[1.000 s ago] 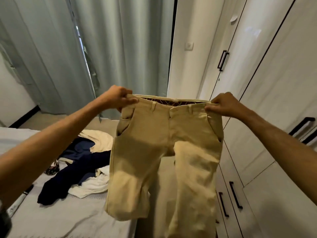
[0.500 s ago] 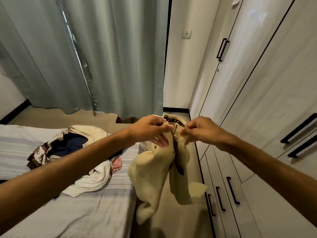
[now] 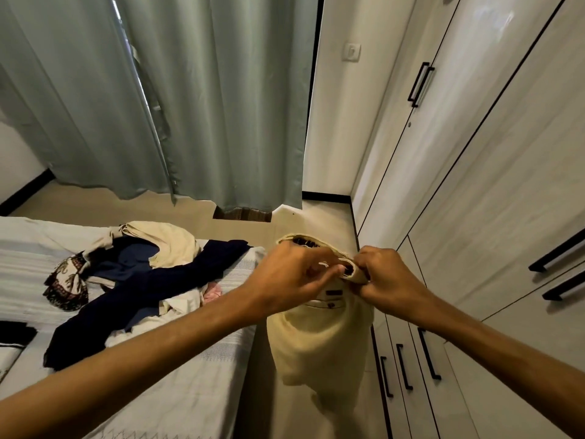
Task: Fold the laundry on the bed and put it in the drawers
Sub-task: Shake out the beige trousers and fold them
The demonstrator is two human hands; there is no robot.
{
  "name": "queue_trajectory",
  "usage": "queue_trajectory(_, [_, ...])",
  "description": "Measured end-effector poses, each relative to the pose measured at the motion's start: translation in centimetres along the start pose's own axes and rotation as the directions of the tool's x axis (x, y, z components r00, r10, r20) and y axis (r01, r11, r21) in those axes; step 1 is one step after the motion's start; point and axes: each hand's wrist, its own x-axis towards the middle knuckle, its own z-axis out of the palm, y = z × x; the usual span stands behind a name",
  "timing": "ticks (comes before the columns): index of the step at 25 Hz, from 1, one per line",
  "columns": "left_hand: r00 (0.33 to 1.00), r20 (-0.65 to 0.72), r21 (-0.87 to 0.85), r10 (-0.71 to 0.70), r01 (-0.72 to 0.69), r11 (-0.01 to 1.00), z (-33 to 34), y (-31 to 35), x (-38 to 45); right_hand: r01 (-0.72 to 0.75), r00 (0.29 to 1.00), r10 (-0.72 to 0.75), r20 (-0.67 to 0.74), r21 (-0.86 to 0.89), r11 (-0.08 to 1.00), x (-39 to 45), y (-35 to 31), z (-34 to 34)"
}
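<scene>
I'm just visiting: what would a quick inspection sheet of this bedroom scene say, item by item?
Surface: bed with pale grey striped cover, partly covered.
Job's things: beige cotton trousers held by the waistband, legs hanging beside the bed; closed white drawers with black handles.
Clutter: unfolded pile of navy, cream and patterned clothes on the bed.
Grippers: left hand and right hand both pinch the waistband, close together.
Cables: nothing seen.
Surroundings: grey-green curtains, white wardrobe doors.
</scene>
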Motion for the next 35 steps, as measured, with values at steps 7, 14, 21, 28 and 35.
queue_trajectory(7, [0.898, 0.438, 0.118, -0.03, -0.025, 0.993, -0.3, -5.8, 2.5, 0.083, 0.997, -0.083, 0.005, -0.004, 0.997, -0.5, 2.9, -0.4])
queue_trajectory(14, [0.881, 0.467, 0.521, -0.076, -0.205, 0.829, 0.8, -6.8, 3.6, 0.161, 0.986, -0.159, -0.047, 0.043, 0.986, -1.0, 3.5, -2.0])
queue_trajectory(21, [0.916, 0.32, 0.454, 0.242, -0.372, 0.81, 2.9, -6.3, 3.9, 0.211, 0.975, -0.209, -0.073, 0.021, 0.977, -2.4, 4.9, -4.6])
queue_trajectory(28, [0.854, 0.519, 0.286, 0.038, -0.215, 0.934, 2.5, -3.2, 8.8, 0.053, 0.995, -0.04, -0.092, 0.138, 0.989, -2.7, 8.1, -8.5])
queue_trajectory(35, [0.795, 0.607, 0.173, 0.011, -0.145, 0.974, -0.7, 1.7, 17.1, -0.243, 0.949, 0.296, -0.112, 0.341, 0.908, -0.2, 12.2, -11.7])
